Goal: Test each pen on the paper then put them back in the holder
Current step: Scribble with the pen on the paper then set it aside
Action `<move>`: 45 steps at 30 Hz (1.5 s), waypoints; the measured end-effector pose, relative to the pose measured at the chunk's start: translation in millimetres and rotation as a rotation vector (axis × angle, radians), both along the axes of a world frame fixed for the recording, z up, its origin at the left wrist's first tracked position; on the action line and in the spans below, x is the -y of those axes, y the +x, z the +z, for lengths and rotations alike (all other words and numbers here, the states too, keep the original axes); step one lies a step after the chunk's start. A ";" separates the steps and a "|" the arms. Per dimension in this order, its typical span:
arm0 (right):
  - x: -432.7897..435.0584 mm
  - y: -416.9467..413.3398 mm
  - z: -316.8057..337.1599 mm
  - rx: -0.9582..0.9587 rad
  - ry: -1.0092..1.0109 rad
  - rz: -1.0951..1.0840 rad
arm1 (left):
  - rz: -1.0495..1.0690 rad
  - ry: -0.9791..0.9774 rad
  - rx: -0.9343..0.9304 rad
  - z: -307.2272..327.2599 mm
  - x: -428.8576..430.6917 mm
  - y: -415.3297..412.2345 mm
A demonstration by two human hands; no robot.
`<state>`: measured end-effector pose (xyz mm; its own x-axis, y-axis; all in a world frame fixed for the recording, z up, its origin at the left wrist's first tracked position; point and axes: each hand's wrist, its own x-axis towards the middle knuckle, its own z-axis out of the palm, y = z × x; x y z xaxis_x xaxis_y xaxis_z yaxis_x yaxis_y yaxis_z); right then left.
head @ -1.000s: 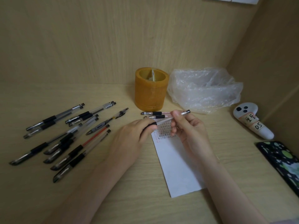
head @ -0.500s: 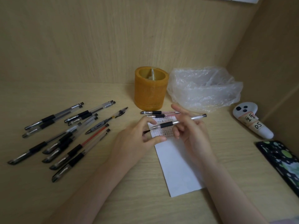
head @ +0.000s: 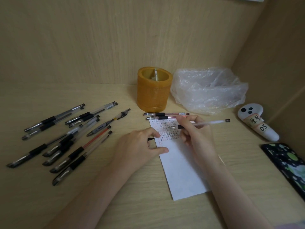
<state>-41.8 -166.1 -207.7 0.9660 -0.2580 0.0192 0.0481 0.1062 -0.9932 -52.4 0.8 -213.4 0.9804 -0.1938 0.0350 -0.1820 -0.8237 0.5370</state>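
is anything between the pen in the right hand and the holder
Only two pens lying flat before the orange holder. The right hand holds its pen over the paper; the holder's mouth is open.

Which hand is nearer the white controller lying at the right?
Right. The right hand, gripping a clear pen, lies left of the white controller; the left hand, holding a black cap, sits farther left.

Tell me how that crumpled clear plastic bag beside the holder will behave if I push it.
The crumpled clear plastic bag looks thin and puffed with air, so it would probably cave in and skid rather than resist. It seems very light. It touches the round amber pen holder, but probably would not shift it.
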 end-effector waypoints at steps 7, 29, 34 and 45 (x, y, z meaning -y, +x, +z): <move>-8.5 -4.2 -2.5 0.085 -0.273 -0.057 | 0.002 0.018 0.003 0.0 3.1 -0.1; -17.4 1.3 -16.0 0.082 -0.465 -0.007 | -0.006 -0.005 0.001 1.8 3.6 -0.6; -17.8 0.7 -15.1 0.090 -0.464 -0.002 | -0.003 -0.007 0.002 0.8 3.2 -0.5; -17.6 2.7 -17.7 0.092 -0.532 -0.024 | -0.002 -0.016 0.004 2.7 3.6 -1.2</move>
